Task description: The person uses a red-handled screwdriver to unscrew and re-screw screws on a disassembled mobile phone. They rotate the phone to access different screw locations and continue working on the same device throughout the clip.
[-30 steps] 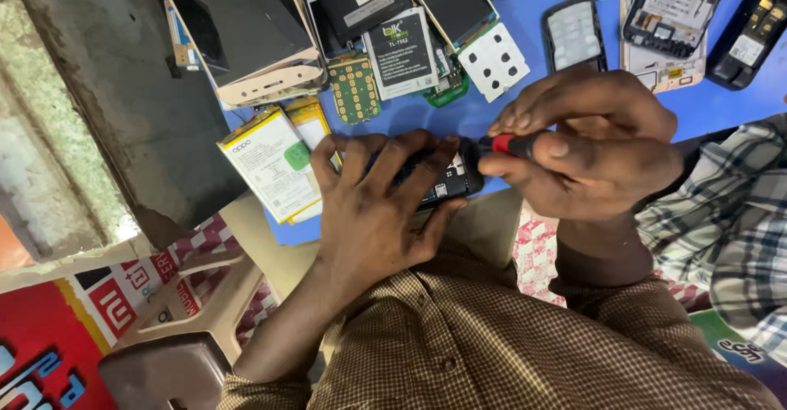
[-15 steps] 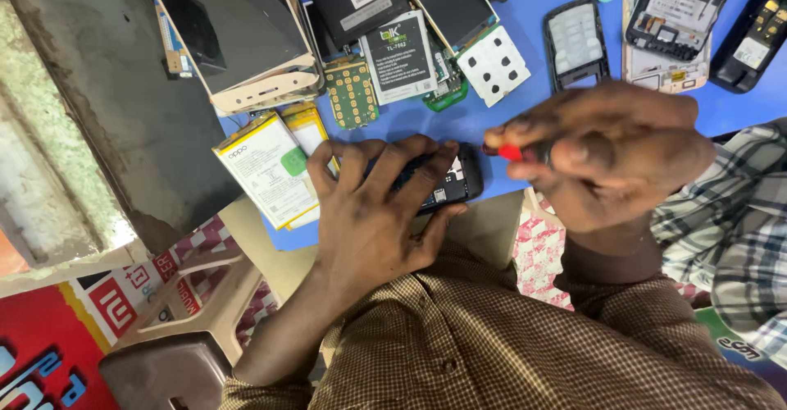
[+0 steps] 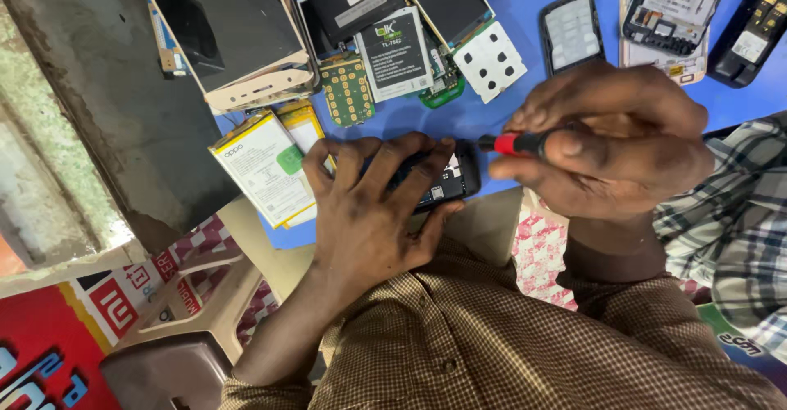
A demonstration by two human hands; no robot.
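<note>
- Blue surface (image 3: 508, 115) fills the upper part of the view, crowded with phone parts; its near edge runs just above the person's chest.
- Left hand (image 3: 373, 205) lies palm down at the near edge, fingers spread and curled over a small black phone (image 3: 438, 182), pinning it flat to the surface.
- Phone is dark and lies on its face with the back open; some inner parts and a pale label show past the fingertips, the rest is hidden under the hand.
- Right hand (image 3: 615, 143) hovers just beside the phone's right end, fingers bunched tight around a screwdriver (image 3: 512, 143) with a red and black handle.
- Screwdriver lies roughly level, tip pointing left toward the phone; cannot tell if the tip touches it.
- Both wrists bend inward; brown checked sleeves (image 3: 492, 353) cover the forearms at the bottom.
- White battery (image 3: 262, 168) with a yellow edge lies just left of the left hand, at the near left corner.
- Green keypad board (image 3: 348, 90), black battery (image 3: 396, 53) and a white dotted keypad sheet (image 3: 490, 60) lie further in, well apart from the hands.
- Grey phone frame (image 3: 571, 33) lies toward the far edge, above the right hand.
</note>
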